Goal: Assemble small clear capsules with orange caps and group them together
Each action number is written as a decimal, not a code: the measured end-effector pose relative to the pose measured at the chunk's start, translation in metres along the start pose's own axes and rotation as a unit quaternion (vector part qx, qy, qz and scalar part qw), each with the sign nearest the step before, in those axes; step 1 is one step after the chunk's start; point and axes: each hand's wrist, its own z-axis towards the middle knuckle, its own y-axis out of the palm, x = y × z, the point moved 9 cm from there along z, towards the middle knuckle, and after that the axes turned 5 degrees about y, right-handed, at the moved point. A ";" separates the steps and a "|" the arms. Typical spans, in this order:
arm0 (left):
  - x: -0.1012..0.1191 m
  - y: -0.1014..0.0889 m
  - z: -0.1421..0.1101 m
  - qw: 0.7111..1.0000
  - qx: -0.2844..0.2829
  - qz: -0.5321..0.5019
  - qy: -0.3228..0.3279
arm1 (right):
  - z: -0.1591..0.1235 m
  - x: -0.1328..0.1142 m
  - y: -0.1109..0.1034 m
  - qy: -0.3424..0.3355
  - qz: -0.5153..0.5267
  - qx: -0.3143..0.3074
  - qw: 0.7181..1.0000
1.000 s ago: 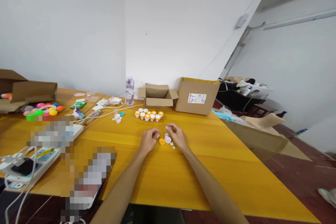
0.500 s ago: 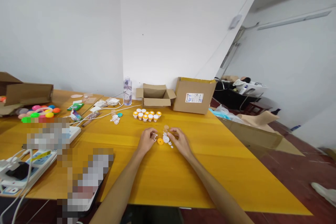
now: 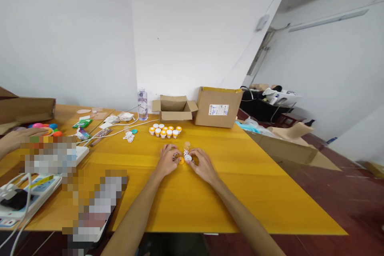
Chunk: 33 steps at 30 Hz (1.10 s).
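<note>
My left hand point(image 3: 167, 161) and my right hand point(image 3: 201, 163) rest close together on the yellow table point(image 3: 210, 204), fingers curled around a cluster of tiny parts. Between them lie a small orange cap point(image 3: 181, 161) and a white round piece point(image 3: 188, 157), with a small clear cup point(image 3: 187, 145) just behind. My left fingertips pinch a small white part that I cannot make out; my right fingertips touch the white piece. A group of several orange-and-white capped pieces point(image 3: 165, 130) stands further back.
Two cardboard boxes point(image 3: 218, 106) and a water bottle point(image 3: 142, 104) stand at the wall. White gears and a teal ring point(image 3: 129, 135), cables, a power strip point(image 3: 18, 198) and coloured balls point(image 3: 45, 127) lie left. Another person's hand point(image 3: 13, 140) reaches in at far left.
My hands have drawn closer together over the small parts. The view has shifted right, and another person's hand has come into view at the far left.
</note>
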 end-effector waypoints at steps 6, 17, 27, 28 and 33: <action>-0.004 -0.002 0.000 1.000 0.007 0.017 -0.019 | -0.001 0.002 -0.001 0.011 -0.018 0.004 1.000; 0.003 0.001 -0.004 0.999 -0.017 0.030 0.003 | -0.002 0.017 -0.008 0.015 -0.018 0.012 1.000; -0.012 -0.019 0.002 0.992 0.095 -0.079 -0.031 | -0.005 0.009 -0.007 -0.002 -0.041 -0.002 0.999; -0.014 -0.021 0.003 0.989 0.109 -0.091 -0.033 | -0.005 0.006 -0.007 -0.007 -0.042 -0.007 0.999; -0.018 -0.031 0.002 0.979 0.158 -0.128 -0.027 | -0.009 -0.016 0.003 -0.053 -0.040 -0.050 0.997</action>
